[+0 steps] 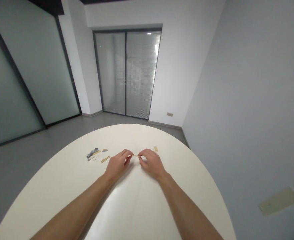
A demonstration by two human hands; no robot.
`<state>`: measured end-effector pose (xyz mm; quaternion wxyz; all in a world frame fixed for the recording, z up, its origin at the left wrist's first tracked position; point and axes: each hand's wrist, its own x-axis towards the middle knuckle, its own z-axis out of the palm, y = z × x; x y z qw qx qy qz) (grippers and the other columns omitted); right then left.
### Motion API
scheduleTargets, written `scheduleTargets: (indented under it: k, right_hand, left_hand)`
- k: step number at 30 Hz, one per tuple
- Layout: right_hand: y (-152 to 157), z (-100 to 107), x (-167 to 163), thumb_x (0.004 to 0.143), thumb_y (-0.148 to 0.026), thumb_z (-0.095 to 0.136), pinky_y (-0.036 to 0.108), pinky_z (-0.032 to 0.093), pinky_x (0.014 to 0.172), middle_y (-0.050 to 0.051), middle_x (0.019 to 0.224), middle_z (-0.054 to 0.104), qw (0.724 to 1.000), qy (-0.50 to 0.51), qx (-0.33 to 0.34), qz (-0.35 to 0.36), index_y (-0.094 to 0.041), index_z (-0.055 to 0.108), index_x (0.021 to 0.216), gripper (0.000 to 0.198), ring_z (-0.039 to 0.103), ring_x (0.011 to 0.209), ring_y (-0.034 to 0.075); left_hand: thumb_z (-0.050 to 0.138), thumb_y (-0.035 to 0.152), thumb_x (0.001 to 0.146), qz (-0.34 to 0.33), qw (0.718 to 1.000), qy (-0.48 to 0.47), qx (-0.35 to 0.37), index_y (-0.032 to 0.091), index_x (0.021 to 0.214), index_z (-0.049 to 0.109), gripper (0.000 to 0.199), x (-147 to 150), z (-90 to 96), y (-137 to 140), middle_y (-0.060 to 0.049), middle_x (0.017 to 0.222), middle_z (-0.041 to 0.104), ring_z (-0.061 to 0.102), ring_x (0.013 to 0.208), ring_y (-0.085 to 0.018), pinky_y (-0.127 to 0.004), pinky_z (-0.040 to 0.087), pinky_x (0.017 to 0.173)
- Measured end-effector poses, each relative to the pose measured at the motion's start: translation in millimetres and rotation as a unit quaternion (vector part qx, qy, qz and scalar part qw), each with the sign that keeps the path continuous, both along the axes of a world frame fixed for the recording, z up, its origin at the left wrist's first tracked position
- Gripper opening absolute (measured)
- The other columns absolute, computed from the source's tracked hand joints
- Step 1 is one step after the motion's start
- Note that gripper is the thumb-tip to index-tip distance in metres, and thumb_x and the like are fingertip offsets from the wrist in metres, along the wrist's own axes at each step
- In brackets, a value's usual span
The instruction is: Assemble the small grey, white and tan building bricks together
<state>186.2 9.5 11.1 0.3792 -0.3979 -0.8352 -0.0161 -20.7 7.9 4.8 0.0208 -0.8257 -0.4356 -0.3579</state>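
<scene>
Between my two hands is a thin, pale strip [135,155], held level just over the table; it looks like a small building-block piece, but its exact kind is too small to make out. The fingertips of my left hand [119,162] pinch its left end. At its right end, my right hand [152,162] pinches it the same way. Most of the strip's ends are hidden by the fingers. To the left of my left hand lies a tan strip-shaped piece [105,159]. A flat tan piece [156,148] rests just beyond my right hand.
A loose pile of small grey pieces [93,152] and white pieces [95,159] lies on the left of the round white table [136,213]. Near it are a few grey and tan bits [105,150]. Walls and a glass door [125,73] stand beyond.
</scene>
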Motion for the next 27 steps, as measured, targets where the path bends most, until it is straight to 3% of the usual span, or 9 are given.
scheduleTargets:
  k: [14, 27]
  right_hand:
    - [0.7, -0.8, -1.0, 0.088, -0.012, 0.061, 0.031, 0.047, 0.079, 0.004, 0.090, 0.069, 1.000, 0.001, 0.015, 0.007, -0.021, 0.064, 0.093, 0.011, 0.062, 0.087, 0.019]
    - [0.1, -0.5, -1.1, 0.088, -0.012, 0.061, 0.031, 0.046, 0.080, 0.004, 0.090, 0.069, 1.000, 0.002, 0.012, 0.016, -0.021, 0.064, 0.092, 0.011, 0.062, 0.088, 0.019]
  left_hand:
    - [0.054, 0.023, 0.093, 0.002, 0.999, -0.009, -0.040, 0.025, 0.103, 0.063, 0.014, 0.2, 4.9, -3.0, 0.000, 0.103, 0.069, 0.068, 0.077, -0.013, -0.024, 0.049, 0.067]
    - [0.051, 0.022, 0.094, 0.010, 1.000, 0.011, -0.012, 0.026, 0.102, 0.069, 0.020, -2.6, -2.1, 1.8, -0.002, 0.102, 0.073, 0.069, 0.090, -0.016, -0.024, 0.052, 0.071]
